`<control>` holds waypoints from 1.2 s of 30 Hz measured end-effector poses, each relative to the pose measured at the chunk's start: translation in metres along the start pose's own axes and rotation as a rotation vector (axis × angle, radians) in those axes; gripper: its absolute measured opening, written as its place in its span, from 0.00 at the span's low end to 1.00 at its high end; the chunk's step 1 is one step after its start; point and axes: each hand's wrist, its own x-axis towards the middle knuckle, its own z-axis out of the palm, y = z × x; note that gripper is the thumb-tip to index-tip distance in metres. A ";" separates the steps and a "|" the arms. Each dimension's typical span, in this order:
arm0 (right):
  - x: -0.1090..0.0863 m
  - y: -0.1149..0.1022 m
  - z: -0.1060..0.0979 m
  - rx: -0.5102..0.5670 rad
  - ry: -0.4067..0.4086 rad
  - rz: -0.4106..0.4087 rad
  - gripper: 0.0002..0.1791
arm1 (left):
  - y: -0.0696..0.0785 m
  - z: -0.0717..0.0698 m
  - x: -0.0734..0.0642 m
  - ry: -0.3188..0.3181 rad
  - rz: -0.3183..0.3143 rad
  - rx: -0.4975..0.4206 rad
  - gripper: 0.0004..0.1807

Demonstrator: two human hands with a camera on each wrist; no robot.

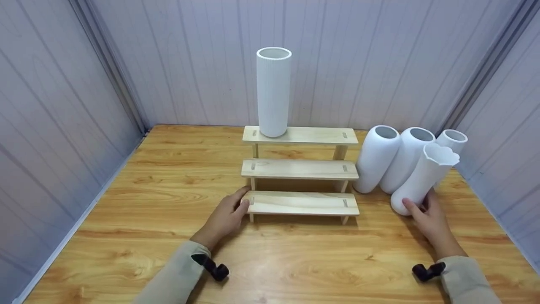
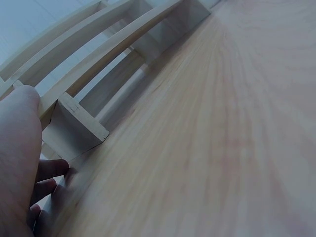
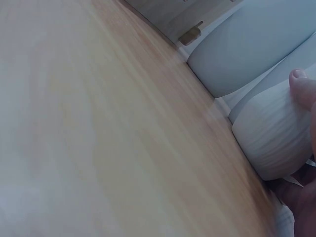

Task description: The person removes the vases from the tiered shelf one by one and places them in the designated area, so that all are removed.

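A three-tier wooden stand (image 1: 301, 169) stands on the table. My left hand (image 1: 225, 217) holds the left end of its lowest step (image 1: 303, 203), with the thumb at the board's edge and the other fingers low by the side leg (image 2: 79, 126). In my right hand (image 1: 432, 226) is the lower part of a white vase (image 1: 426, 179) with a scalloped rim. The thumb (image 3: 301, 89) lies across its ribbed, rounded base, while the other fingers reach round the far side. The vase base is at the tabletop in the right wrist view.
A tall white cylindrical vase (image 1: 274, 93) stands on the top step, toward the left. Right of the stand are two rounded white vases (image 1: 375, 160) (image 1: 407, 160) and a third white vase (image 1: 457, 137), partly hidden behind the scalloped one. Panelled walls (image 1: 202, 63) enclose the wooden table (image 1: 177, 169).
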 end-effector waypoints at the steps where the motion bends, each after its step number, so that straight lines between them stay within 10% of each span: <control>1: 0.000 0.000 0.000 -0.002 0.004 0.006 0.48 | 0.000 0.000 0.000 0.000 0.000 0.000 0.26; 15: -0.002 -0.032 -0.017 0.147 0.244 0.031 0.40 | 0.001 0.000 0.001 -0.001 -0.009 0.015 0.26; 24: 0.002 -0.065 -0.037 0.545 0.355 -0.014 0.30 | 0.000 -0.001 -0.001 -0.004 -0.019 -0.004 0.26; 36: 0.010 -0.105 -0.052 0.612 0.492 -0.084 0.26 | 0.002 -0.001 0.000 0.000 -0.027 0.006 0.26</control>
